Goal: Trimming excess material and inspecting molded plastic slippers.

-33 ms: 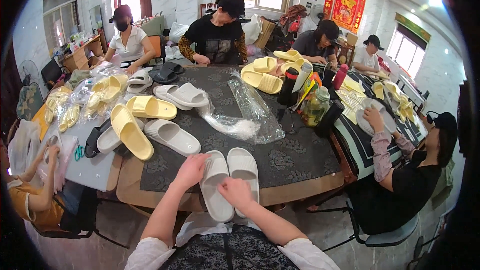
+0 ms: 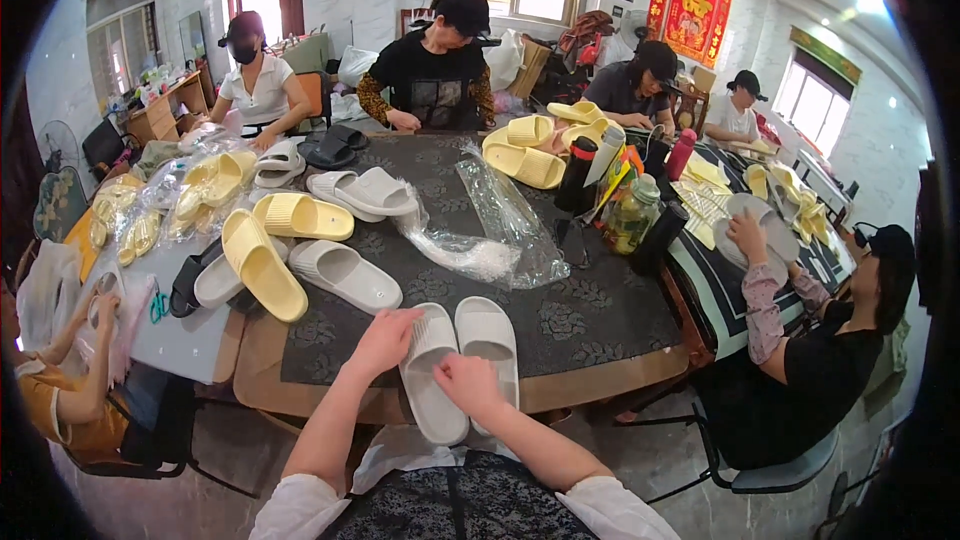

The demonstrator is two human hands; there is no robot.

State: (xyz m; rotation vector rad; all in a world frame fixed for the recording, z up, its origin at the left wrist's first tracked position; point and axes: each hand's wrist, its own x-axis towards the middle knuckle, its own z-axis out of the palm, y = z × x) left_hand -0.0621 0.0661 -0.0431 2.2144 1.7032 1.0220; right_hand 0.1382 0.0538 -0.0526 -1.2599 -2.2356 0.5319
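Note:
A pair of light grey slide slippers sits at the near table edge, toes pointing away from me. My left hand (image 2: 388, 340) grips the outer side of the left grey slipper (image 2: 432, 418) by its ribbed strap. Over that slipper's opening, just behind the strap, my right hand (image 2: 470, 385) is closed, its fingertips curled down; whatever they pinch is hidden or too small to name. The right grey slipper (image 2: 488, 328) stands close alongside, partly covered by my right hand and wrist.
Left of my hands lie another grey slipper (image 2: 345, 275) and yellow slippers (image 2: 265, 265). Clear plastic bags (image 2: 510, 225) lie mid-table. Bottles, including a glass jar (image 2: 633, 215), stand at the right. Co-workers sit around the tables; one at the right handles a grey slipper (image 2: 755, 230).

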